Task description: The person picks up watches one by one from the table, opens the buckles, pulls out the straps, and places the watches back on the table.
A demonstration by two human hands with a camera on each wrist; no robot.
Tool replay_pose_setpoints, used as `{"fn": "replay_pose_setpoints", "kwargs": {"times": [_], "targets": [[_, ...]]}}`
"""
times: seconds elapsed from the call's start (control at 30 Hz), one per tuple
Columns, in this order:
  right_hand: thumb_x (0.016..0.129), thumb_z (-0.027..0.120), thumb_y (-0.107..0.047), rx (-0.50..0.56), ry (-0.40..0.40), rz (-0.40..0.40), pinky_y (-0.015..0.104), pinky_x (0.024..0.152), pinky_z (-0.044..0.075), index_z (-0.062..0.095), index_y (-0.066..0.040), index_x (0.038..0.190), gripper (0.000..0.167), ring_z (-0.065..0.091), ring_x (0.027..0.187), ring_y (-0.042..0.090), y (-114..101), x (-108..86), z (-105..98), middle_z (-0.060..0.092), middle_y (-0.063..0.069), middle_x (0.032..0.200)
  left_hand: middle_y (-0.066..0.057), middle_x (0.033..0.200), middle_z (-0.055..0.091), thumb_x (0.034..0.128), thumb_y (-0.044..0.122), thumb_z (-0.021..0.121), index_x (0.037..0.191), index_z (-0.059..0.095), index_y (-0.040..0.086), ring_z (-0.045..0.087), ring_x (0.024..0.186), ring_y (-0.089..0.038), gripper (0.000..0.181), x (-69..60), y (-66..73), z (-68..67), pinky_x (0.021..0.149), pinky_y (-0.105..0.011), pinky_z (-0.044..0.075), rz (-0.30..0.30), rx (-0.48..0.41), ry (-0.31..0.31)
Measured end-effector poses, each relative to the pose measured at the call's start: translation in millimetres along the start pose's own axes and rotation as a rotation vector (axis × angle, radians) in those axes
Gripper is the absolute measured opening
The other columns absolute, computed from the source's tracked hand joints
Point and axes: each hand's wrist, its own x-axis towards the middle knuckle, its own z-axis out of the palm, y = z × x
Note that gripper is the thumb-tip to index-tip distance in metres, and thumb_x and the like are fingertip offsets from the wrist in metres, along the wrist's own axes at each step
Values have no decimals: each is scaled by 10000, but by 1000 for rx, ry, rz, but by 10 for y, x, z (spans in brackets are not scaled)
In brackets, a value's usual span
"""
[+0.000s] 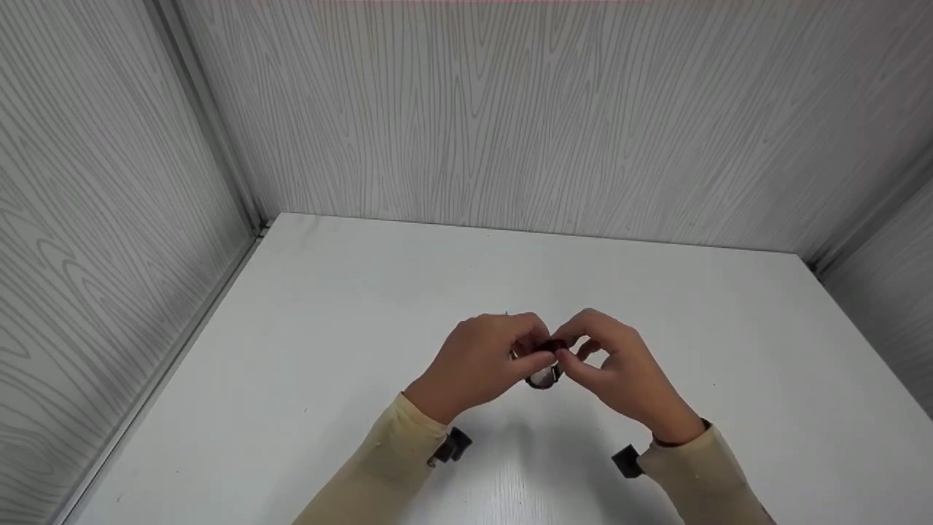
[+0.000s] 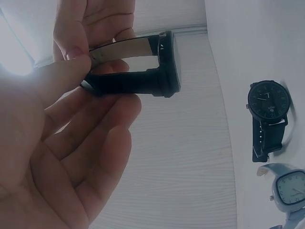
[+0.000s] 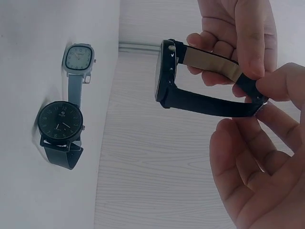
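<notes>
Pinching the leather-looking black, tan-lined watch strap (image 3: pixel 209 104) with left grip (image 1: pixel 481 359) and right grip (image 1: pixel 623 362), across from the round black case (image 3: pixel 167 78). Best to work gently there, without twisting.

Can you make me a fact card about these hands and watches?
Left hand: pinches the strap of the held watch
Right hand: pinches the strap too
Held watch: dark, bent in a loop, tan lining showing
Strap fastened: cannot tell
On the table: round black watch beside square pale watch
Watches clearly seen: three
</notes>
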Motion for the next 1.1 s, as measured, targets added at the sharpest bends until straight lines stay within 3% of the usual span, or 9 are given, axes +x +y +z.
{"fn": "replay_pose_setpoints", "kwargs": {"times": [0.33, 0.63, 0.83, 0.93, 1.1], "targets": [[945, 684, 20, 7, -1, 33, 321, 760, 572, 693, -227, 1049, 269, 664, 905, 132, 34, -5, 22, 696, -106, 1000, 145, 853, 703, 977, 271, 735, 1005, 727, 214, 624, 759, 29, 64, -5, 2, 2, 671, -219, 518, -6, -44, -21], [951, 650, 39, 79, 26, 10, 324, 740, 569, 710, -186, 1047, 252, 668, 909, 175, 21, -10, 34, 710, -36, 999, 182, 839, 684, 971, 308, 742, 1000, 716, 245, 635, 750, 10, 74, -1, 13, 15, 666, -236, 532, -78, -151, -41], [990, 656, -18, 157, -10, 90, 324, 773, 569, 698, -149, 1042, 147, 664, 922, 186, 52, -14, 40, 699, 10, 995, 152, 836, 694, 986, 309, 721, 1008, 696, 193, 634, 735, 6, 121, -1, -18, 38, 670, -228, 529, -73, -132, -58], [1005, 674, -82, 128, -30, 122, 328, 828, 562, 710, -171, 1047, 105, 673, 929, 167, 59, -19, 27, 713, -22, 991, 151, 854, 697, 1001, 336, 699, 1031, 690, 179, 629, 758, 22, 160, -1, -35, 49, 692, -221, 521, -83, -97, -84], [982, 718, -109, -31, -14, 69, 358, 912, 535, 734, -242, 1065, 157, 667, 972, 110, 19, -6, 8, 704, -127, 1029, 166, 877, 702, 982, 395, 717, 1058, 730, 205, 636, 782, 20, 205, -4, -55, 36, 707, -240, 527, -88, -74, -62]]}}
